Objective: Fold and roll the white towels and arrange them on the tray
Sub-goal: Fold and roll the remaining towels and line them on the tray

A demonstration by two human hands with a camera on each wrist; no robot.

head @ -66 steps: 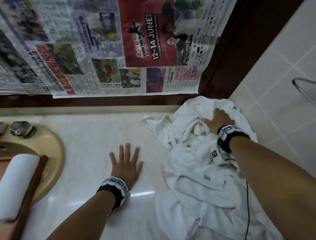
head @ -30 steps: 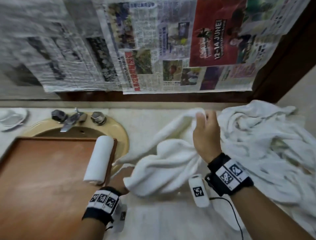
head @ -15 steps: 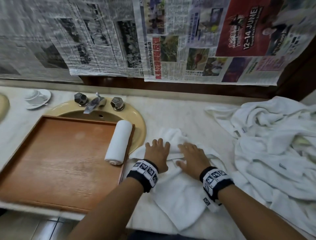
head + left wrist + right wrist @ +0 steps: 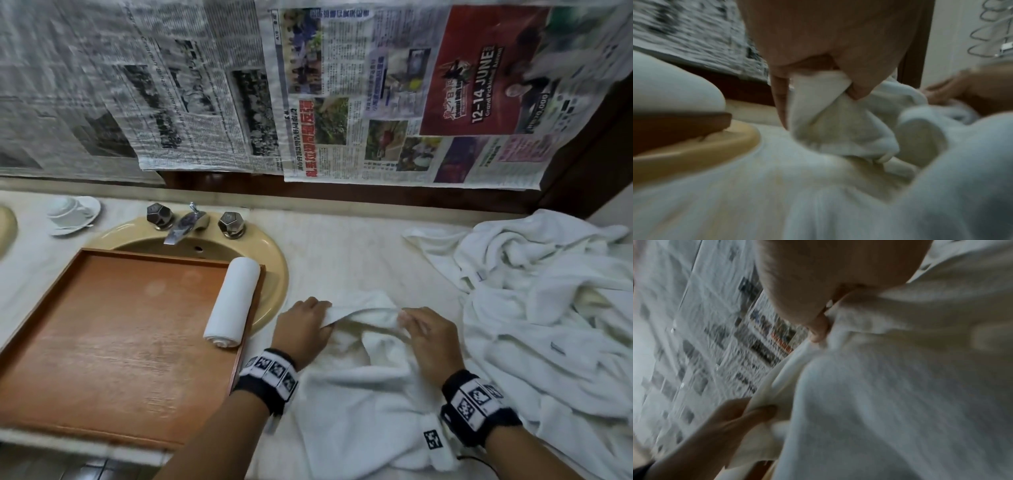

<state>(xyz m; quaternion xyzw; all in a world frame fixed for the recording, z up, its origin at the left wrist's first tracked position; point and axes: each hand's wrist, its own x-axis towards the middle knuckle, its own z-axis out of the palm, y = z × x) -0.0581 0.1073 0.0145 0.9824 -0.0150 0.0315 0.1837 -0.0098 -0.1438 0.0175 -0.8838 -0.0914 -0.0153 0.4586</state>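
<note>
The left hand (image 4: 301,329) pinches one end of the far edge of a white towel (image 4: 359,404), and the right hand (image 4: 431,339) pinches the other end of that edge. In the left wrist view the thumb and fingers (image 4: 857,91) are closed on a fold of the cloth. In the right wrist view a fingertip (image 4: 818,331) presses into the cloth too. The held edge is lifted off the counter (image 4: 342,253) and runs from left to right between the two hands. The rest of the towel lies on the counter and hangs toward the person, so it is long from far to near. It is still open and crumpled, not rolled. Just left of the left hand is a wooden tray (image 4: 113,342). The tray sits over a tan sink (image 4: 274,263). One rolled towel (image 4: 233,301) lies in the tray, along its right wall. The roll points from far to near, tipped a little to the left at the near end. To the right of the hands is a loose pile (image 4: 548,308) of more white towels on the counter. At the back of the sink is a tap (image 4: 185,222). Far left stands a cup on a saucer (image 4: 72,212). Newspapers (image 4: 308,89) hang on the wall behind.
</note>
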